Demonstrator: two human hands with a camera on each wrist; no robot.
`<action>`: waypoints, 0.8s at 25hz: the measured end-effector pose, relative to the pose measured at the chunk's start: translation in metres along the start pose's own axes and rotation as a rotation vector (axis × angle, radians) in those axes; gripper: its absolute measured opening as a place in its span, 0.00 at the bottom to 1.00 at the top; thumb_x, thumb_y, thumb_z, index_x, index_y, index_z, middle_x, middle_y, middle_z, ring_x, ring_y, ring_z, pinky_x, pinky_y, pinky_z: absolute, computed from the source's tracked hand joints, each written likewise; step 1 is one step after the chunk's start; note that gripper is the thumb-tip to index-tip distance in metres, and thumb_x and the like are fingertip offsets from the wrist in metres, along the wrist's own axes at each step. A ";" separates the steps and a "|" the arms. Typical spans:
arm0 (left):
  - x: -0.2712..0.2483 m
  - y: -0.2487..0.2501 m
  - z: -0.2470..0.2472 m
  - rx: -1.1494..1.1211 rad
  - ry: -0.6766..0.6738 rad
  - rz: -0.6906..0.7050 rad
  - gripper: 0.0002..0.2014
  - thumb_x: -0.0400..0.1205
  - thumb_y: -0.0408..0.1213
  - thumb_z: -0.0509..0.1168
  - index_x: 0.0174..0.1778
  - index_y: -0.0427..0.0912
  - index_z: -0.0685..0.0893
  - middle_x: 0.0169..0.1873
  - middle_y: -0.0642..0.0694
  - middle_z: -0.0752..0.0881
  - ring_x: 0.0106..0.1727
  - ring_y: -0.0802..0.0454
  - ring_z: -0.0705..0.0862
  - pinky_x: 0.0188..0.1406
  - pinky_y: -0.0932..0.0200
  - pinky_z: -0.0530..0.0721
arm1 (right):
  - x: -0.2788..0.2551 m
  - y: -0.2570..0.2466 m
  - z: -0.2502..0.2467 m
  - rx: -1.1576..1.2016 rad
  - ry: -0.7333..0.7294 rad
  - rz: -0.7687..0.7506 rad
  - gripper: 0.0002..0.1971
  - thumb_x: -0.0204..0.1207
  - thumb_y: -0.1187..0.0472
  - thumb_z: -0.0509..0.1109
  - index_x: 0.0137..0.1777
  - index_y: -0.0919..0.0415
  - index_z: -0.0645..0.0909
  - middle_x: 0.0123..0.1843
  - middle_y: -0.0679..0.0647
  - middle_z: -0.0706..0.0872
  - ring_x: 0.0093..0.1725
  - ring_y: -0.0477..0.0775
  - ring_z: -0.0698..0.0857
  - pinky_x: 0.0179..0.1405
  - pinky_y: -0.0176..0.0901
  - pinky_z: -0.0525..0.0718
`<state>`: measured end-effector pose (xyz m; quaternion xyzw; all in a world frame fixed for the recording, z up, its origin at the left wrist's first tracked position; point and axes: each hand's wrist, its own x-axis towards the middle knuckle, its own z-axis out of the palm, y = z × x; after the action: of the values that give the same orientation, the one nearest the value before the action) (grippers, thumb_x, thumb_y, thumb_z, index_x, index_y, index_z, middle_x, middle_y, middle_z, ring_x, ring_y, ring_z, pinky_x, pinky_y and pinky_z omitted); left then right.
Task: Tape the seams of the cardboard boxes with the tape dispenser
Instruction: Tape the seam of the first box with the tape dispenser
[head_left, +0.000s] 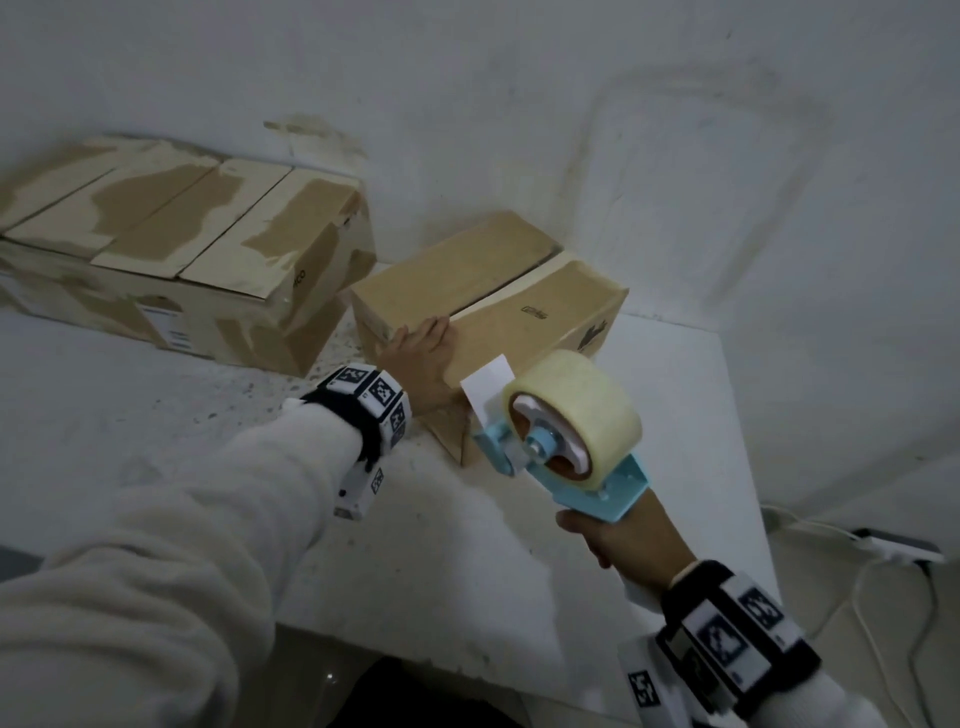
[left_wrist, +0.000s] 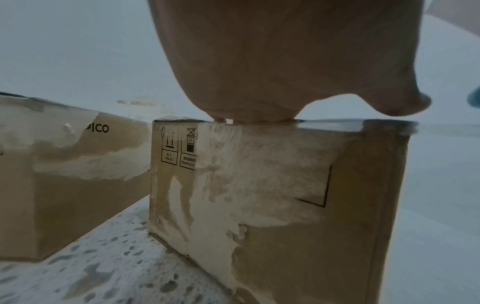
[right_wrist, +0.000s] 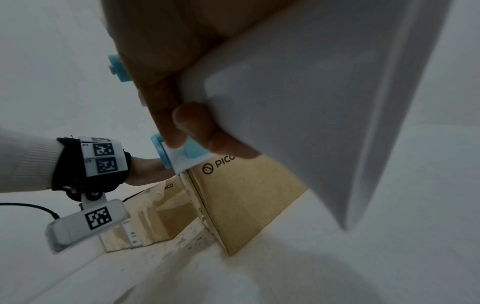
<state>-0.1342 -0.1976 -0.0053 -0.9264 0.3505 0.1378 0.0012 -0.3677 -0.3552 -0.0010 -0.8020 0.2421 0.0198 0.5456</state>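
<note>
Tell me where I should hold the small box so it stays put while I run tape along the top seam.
Probably the near end of the small box, pressing down on top from the left. The seam runs lengthwise along the lid, so a flat left hand on the left flap keeps that line free. The right hand brings the tape dispenser in at the near right corner, so the right side should stay open.

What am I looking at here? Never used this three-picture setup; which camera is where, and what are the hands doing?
No machine: a person wearing a head camera and one on each wrist. The head view looks down on a white table. The left hand presses on the near end of the small cardboard box, whose top seam is open. The right hand grips the blue tape dispenser, close to that end. A larger, already taped box sits further left. The wrist views show the same boxes from low down.
</note>
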 end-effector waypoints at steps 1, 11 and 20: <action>0.000 0.001 0.000 0.013 -0.009 -0.008 0.47 0.77 0.66 0.50 0.83 0.37 0.43 0.84 0.42 0.44 0.85 0.47 0.43 0.83 0.44 0.44 | 0.001 0.002 0.001 0.002 0.001 0.006 0.09 0.67 0.71 0.74 0.31 0.64 0.77 0.12 0.46 0.75 0.14 0.42 0.71 0.16 0.32 0.71; -0.010 0.022 0.027 -0.052 0.083 0.013 0.34 0.80 0.49 0.41 0.79 0.32 0.59 0.77 0.30 0.62 0.80 0.34 0.58 0.79 0.43 0.60 | 0.004 0.008 0.009 0.080 0.043 0.028 0.09 0.65 0.71 0.76 0.31 0.63 0.78 0.16 0.48 0.77 0.16 0.45 0.72 0.17 0.37 0.72; -0.027 0.033 0.020 -0.029 0.143 -0.043 0.32 0.84 0.50 0.52 0.81 0.36 0.55 0.82 0.39 0.57 0.83 0.43 0.54 0.80 0.44 0.56 | -0.007 0.003 0.001 0.119 0.035 0.008 0.08 0.65 0.72 0.75 0.33 0.62 0.78 0.15 0.47 0.76 0.15 0.43 0.70 0.15 0.34 0.70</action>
<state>-0.1797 -0.2029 -0.0141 -0.9411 0.3277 0.0763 -0.0340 -0.3746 -0.3526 -0.0025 -0.7673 0.2556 -0.0063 0.5881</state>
